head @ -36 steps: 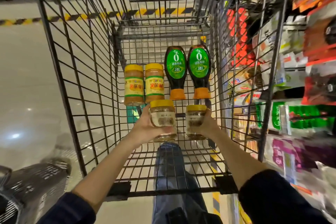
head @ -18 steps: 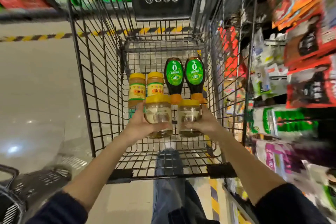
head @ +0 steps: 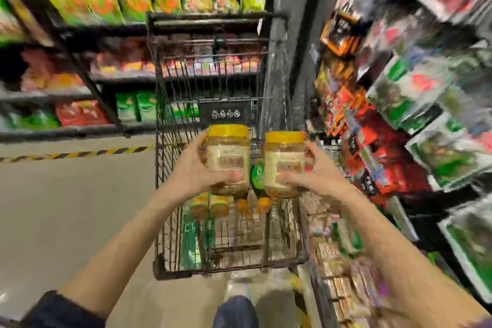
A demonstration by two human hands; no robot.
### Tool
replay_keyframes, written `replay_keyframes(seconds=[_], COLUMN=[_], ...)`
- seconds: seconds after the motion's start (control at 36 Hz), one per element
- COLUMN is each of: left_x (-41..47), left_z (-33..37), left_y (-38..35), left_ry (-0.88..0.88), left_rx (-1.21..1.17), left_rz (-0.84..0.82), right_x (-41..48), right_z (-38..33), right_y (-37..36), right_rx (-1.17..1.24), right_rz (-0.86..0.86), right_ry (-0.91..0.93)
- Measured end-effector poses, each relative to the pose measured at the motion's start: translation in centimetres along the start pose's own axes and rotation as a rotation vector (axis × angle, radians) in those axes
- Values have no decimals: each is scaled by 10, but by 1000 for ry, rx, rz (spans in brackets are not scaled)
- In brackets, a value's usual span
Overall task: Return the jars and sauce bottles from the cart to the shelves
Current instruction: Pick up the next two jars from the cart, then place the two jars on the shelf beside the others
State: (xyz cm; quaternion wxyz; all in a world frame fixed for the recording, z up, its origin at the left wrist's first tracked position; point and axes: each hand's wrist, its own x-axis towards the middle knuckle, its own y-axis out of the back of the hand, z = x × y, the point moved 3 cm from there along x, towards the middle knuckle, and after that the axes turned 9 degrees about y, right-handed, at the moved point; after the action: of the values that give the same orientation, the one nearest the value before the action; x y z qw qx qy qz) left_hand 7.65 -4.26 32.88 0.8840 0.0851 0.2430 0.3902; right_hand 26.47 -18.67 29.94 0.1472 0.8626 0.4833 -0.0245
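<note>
Aloft, left hand and right hand grip jars.

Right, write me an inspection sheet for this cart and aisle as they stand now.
Surface: wire cart on a grey shop floor.
Job's things: left jar and right jar, both yellow-lidded, held up above the cart; sauce bottle and other jars lower in the cart, blurred.
Clutter: green shape low in the cart, too blurred to name.
Grips: left grip curled round the left jar; right grip curled round the right jar.
Cables: nothing seen.
Surroundings: packed shelves on the right and ahead; striped hazard tape on the floor.
</note>
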Motion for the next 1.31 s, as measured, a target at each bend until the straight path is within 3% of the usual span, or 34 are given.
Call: replay_keyframes(seconds=[0.22, 0.47, 0.89, 1.11, 1.31], left_x=[-55, -112, -269, -399, -524], left_z=[113, 192, 200, 180, 148], left_y=[0, -22, -92, -141, -179], left_ry=[-353, -703, -1020, -1041, -1076], left_rx=[32, -36, 21, 10, -5], left_rz=[-55, -304, -923, -1324, -1516], right_x=[-77, -202, -456, -614, -749], right_z=[-110, -177, -181, -182, -170], right_y=[57, 88, 29, -27, -76], right_rx=[-18, -91, -280, -404, -381], right_rz=[200, 595, 1264, 1561, 1779], right_ry=[291, 427, 308, 201, 124])
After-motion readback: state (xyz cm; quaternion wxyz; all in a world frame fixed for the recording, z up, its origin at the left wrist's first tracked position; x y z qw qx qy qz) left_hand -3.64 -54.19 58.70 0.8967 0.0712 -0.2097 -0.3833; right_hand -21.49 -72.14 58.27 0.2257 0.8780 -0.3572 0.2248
